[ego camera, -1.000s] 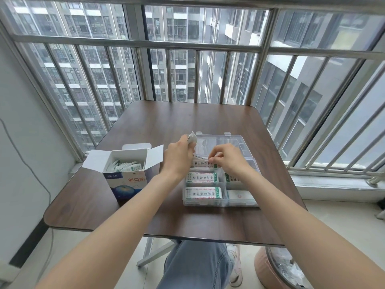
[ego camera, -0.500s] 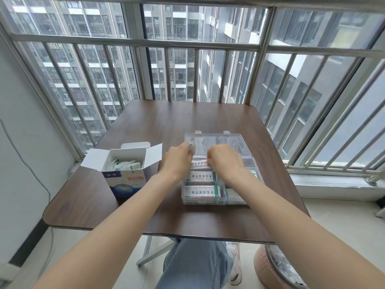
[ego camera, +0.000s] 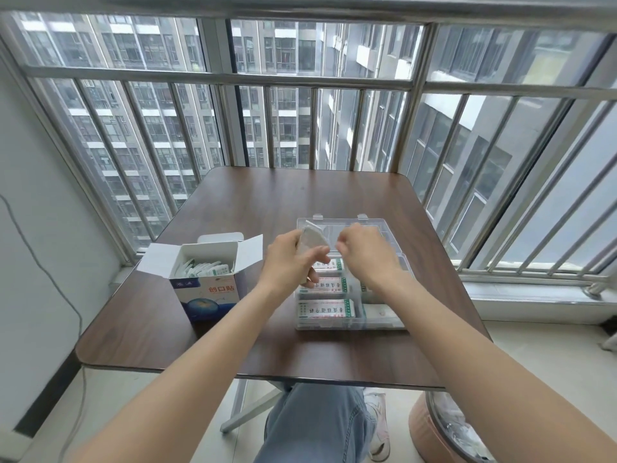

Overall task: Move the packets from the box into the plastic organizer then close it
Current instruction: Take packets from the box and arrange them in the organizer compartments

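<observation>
Packets fill the near compartments of the clear plastic organizer, which sits open on the brown surface, its lid laid back on the far side. I see my left hand above the organizer's left edge, gripping a small stack of white packets. My right hand hovers over its middle, fingers curled; I cannot tell whether it holds anything. Left of the organizer stands the open cardboard box, more packets inside.
</observation>
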Action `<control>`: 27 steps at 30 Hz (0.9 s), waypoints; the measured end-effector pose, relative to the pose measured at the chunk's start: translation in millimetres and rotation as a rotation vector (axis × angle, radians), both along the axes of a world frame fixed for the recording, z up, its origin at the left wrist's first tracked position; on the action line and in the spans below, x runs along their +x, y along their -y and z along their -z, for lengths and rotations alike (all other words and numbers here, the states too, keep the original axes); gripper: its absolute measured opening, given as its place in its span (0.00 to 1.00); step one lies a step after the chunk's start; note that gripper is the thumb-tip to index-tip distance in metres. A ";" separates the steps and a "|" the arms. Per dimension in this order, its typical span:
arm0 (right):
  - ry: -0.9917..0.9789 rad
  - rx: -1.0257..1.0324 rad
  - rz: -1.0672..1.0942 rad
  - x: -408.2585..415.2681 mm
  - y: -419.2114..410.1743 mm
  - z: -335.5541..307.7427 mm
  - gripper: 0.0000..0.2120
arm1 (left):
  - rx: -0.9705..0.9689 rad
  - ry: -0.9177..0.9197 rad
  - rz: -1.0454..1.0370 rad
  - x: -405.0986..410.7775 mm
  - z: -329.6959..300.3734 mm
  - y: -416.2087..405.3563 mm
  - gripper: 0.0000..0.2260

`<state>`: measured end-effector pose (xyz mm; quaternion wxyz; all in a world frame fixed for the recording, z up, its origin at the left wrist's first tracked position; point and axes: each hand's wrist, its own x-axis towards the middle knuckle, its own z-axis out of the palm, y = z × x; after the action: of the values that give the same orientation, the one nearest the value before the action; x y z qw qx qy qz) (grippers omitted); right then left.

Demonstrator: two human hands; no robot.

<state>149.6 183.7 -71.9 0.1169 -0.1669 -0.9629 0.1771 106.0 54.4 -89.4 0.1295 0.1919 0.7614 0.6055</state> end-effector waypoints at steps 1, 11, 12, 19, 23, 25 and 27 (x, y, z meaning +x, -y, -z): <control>-0.081 -0.170 -0.013 3.9 -1.7 -5.4 0.13 | 0.003 0.016 0.005 1.9 -1.3 0.9 0.05; -0.231 -1.001 -0.084 46.0 -0.9 -23.2 0.08 | 0.122 0.014 0.188 31.0 -18.5 9.5 0.07; -0.264 -1.030 -0.088 48.9 0.1 -23.7 0.07 | 0.155 0.050 0.197 34.1 -19.6 11.3 0.07; -0.342 -1.159 -0.088 62.9 6.9 -22.3 0.10 | 0.279 0.088 0.115 46.1 -24.5 19.7 0.06; -0.291 -1.103 -0.045 68.8 10.8 -20.3 0.07 | 0.308 0.132 0.114 52.7 -26.8 19.6 0.06; -0.289 -1.053 -0.037 71.3 13.6 -22.3 0.07 | 0.294 0.115 0.091 51.7 -25.1 20.4 0.05; -0.312 -1.013 -0.048 74.1 15.2 -25.1 0.06 | 0.252 0.068 0.060 49.3 -22.4 21.8 0.04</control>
<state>223.7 168.5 -46.8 0.1597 -0.1521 -0.7314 0.6453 155.3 32.6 -67.0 0.1482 0.2089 0.6685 0.6982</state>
